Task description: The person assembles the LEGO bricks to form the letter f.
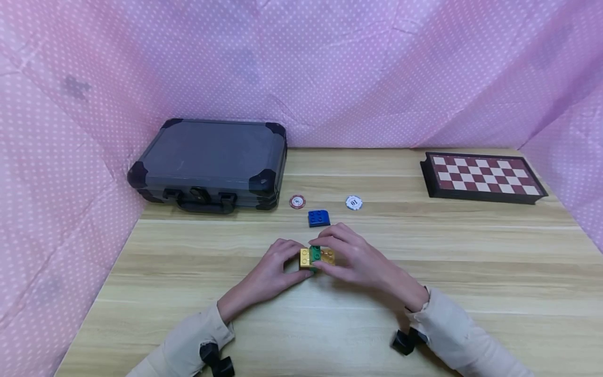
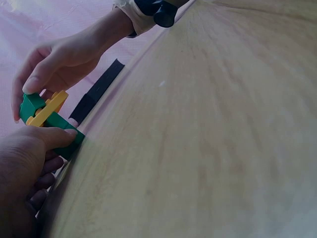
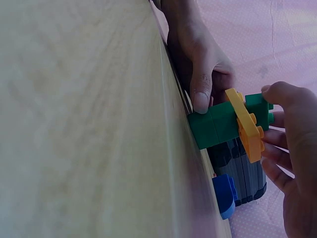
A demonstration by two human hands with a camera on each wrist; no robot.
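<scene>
Two pale sleeves [image 1: 190,340] come in nearest, above the worktop [image 1: 155,283]. The left hand [image 1: 270,267] grips the lower green blocks [image 3: 213,126] of a small stack between thumb and fingers, while the right hand [image 1: 353,256] pinches the upper green block [image 1: 315,253]; a yellow block [image 1: 304,256] sits crosswise between the greens. The stack is near the middle of the worktop. Just beyond lies a blue block [image 1: 319,218], then a red-and-white chip [image 1: 297,201] and a blue-and-white chip [image 1: 354,202], apart. Farther back are a checkered board [image 1: 487,175] at right and a grey case [image 1: 212,152] at left, before pink dotted cloth [image 1: 330,78].
</scene>
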